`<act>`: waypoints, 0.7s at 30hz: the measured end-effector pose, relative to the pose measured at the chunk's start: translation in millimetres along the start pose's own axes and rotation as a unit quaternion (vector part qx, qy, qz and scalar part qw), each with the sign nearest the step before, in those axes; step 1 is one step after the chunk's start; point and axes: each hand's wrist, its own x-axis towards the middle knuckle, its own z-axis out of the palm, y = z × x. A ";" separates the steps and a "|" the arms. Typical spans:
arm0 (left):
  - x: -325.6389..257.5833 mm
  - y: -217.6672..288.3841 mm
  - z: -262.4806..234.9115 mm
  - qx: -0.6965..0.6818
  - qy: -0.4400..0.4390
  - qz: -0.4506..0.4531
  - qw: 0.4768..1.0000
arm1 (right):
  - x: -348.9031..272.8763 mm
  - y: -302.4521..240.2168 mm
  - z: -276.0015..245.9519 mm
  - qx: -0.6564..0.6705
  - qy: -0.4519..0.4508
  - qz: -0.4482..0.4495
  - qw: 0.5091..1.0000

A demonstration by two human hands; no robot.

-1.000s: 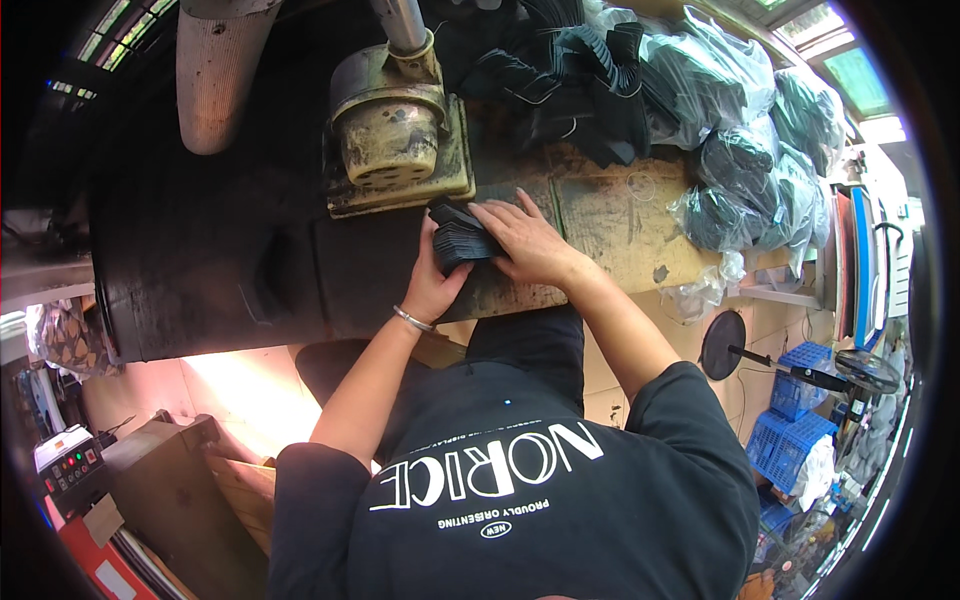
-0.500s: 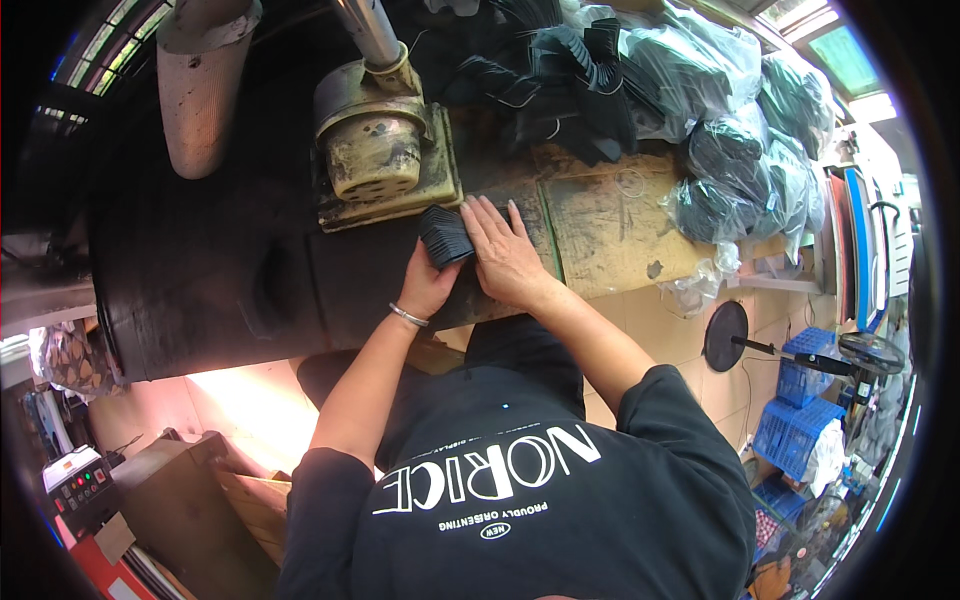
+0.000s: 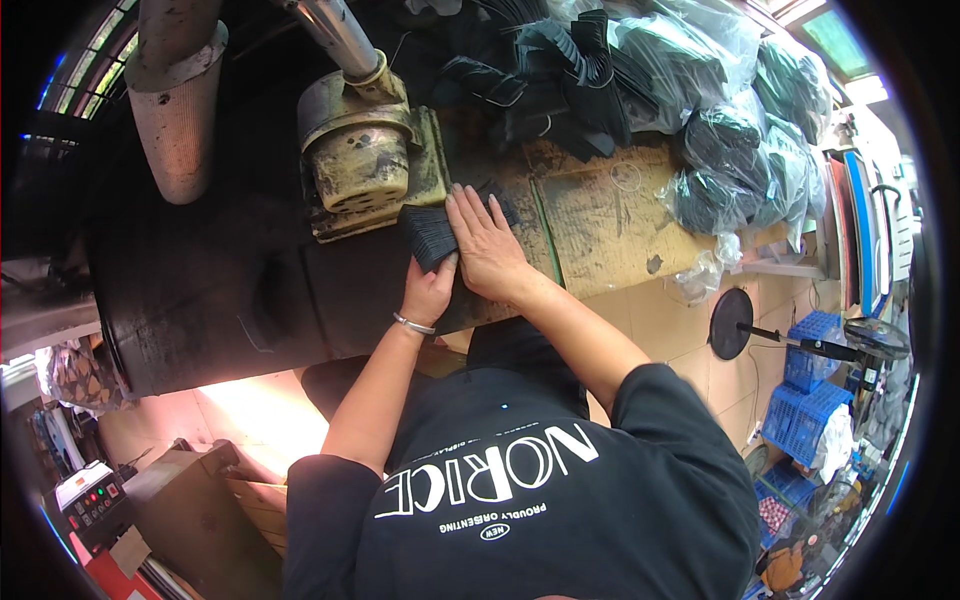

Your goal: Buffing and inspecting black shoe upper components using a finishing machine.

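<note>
A fanned stack of thin black pieces (image 3: 428, 236) stands on the table before the machine; what they are made of I cannot tell. My left hand (image 3: 430, 288) grips the near edge of this stack, with a silver bangle on that wrist. Flat over its right side lies my right hand (image 3: 487, 245), fingers stretched out and pointing away from me. More of the black pieces (image 3: 497, 203) show just beyond the right fingertips. Close behind the stack is a dusty cream-coloured machine (image 3: 360, 160) with a rounded housing on a square base.
Cardboard (image 3: 600, 225), smudged black, covers the table's right part. Bundles of black pieces (image 3: 580, 70) and clear plastic bags (image 3: 720, 140) crowd the back right. A ribbed hose (image 3: 175, 125) hangs at upper left. Blue crates (image 3: 805, 415) and a fan (image 3: 875, 338) stand at right.
The stack has spread wider under my hands, and black pieces now show beyond the right fingertips. Both hands sit slightly further left in the picture. The whole view has shifted a little.
</note>
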 end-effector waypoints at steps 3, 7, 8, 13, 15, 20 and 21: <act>4.3 3.9 -13.2 -0.095 0.040 -0.046 0.994 | 0.7 -0.2 -2.6 -0.005 0.003 -0.008 1.000; 13.1 13.4 -25.4 -0.043 0.007 -0.027 0.999 | -1.5 -3.3 -4.2 0.007 0.021 0.000 1.000; 9.5 17.8 -24.1 0.000 0.005 -0.017 1.000 | -7.0 -5.4 -5.7 0.006 0.021 0.002 1.000; -16.9 30.3 -22.2 -0.035 0.002 -0.037 0.999 | -28.8 -25.5 -17.1 0.025 0.044 -0.015 0.999; -19.6 18.8 -19.2 -0.035 0.025 -0.039 0.998 | -29.5 -23.2 -8.0 0.021 0.024 -0.020 0.999; -10.9 10.1 -21.7 0.016 0.044 -0.026 0.999 | -17.4 -17.5 0.9 0.027 -0.004 -0.005 1.000; -11.3 10.8 -23.8 -0.019 0.043 -0.034 0.998 | -17.4 -18.3 2.5 0.033 -0.004 -0.005 0.999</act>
